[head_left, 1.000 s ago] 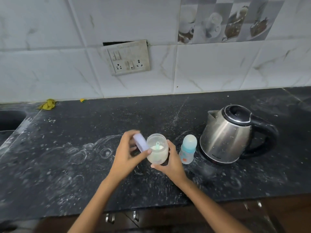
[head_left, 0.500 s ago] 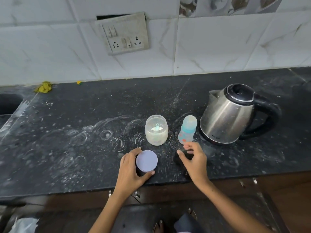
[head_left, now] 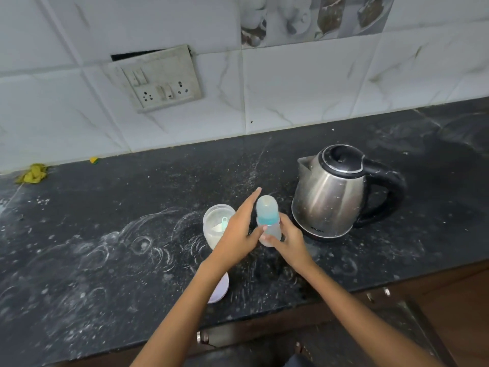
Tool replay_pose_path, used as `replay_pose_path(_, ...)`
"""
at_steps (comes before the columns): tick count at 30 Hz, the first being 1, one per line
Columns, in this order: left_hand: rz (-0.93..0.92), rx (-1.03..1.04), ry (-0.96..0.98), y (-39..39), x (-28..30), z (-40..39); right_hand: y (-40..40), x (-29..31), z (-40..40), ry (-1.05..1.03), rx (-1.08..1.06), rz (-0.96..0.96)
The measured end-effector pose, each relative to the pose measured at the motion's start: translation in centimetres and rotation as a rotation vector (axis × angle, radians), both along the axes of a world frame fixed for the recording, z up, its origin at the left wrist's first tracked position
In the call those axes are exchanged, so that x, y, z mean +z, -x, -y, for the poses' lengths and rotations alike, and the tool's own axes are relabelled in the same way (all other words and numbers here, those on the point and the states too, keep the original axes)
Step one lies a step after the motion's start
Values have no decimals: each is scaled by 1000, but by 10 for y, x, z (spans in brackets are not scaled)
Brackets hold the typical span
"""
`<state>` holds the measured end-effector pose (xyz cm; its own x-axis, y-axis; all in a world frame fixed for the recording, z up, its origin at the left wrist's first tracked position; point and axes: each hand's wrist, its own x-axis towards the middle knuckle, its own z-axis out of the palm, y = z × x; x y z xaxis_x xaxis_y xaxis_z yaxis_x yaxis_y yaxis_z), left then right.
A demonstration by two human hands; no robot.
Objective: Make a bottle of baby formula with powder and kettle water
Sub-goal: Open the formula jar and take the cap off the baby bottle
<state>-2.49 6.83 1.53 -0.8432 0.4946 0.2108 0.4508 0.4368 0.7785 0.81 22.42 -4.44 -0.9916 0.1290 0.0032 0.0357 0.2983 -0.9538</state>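
Note:
A small baby bottle (head_left: 267,217) with a clear cap and a blue collar stands between the powder jar and the kettle. My right hand (head_left: 287,241) grips its lower body. My left hand (head_left: 238,231) reaches across in front of the jar, fingers stretched out, its thumb touching the bottle's side below the collar. The open clear jar (head_left: 215,226) holds white powder and a pale blue scoop. Its lilac lid (head_left: 221,290) lies flat near the counter's front edge, partly under my left forearm. The steel kettle (head_left: 330,192) with a black lid and handle stands to the right.
The black stone counter (head_left: 105,234) is dusted with white powder and water rings. A yellow cloth (head_left: 33,174) lies at the back left by the tiled wall. A socket panel (head_left: 161,80) hangs on the wall. Drawer handles show below the front edge.
My left hand let go of the lilac lid, now on the counter, and moved up to the bottle. My right hand moved forward and closed around the bottle's base.

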Motion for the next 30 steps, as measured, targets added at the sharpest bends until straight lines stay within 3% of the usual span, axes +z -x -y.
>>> replay_pose_path(4, 188, -191, -151, 25, 10, 0, 2, 12, -16, 180, 227, 163)
replay_pose_path(8, 336, -330, -258, 35, 21, -2, 2, 18, -27, 274, 303, 186)
replay_pose_path(10, 266, -250, -294, 32, 18, -7, 4, 17, -26, 236, 266, 167)
replay_pose_path(13, 52, 15, -284, 18, 9, -24, 2, 15, -12, -21, 123, 43)
replay_pose_path(16, -72, 279, -148, 7, 7, -37, -1, 12, -1, -140, -43, -70)
replay_pose_path(18, -59, 211, -77, 12, 7, -34, 0, 11, 0, -95, -53, -74)
replay_pose_path(22, 91, -136, -127, 21, 13, -19, 2, 9, -9, 64, 25, -43)
replay_pose_path(24, -4, -67, -152, 19, 13, -20, 1, 12, -7, 56, -10, -54)
replay_pose_path(30, -169, 321, -145, -12, 3, -41, 4, 21, 12, -294, -263, -111)
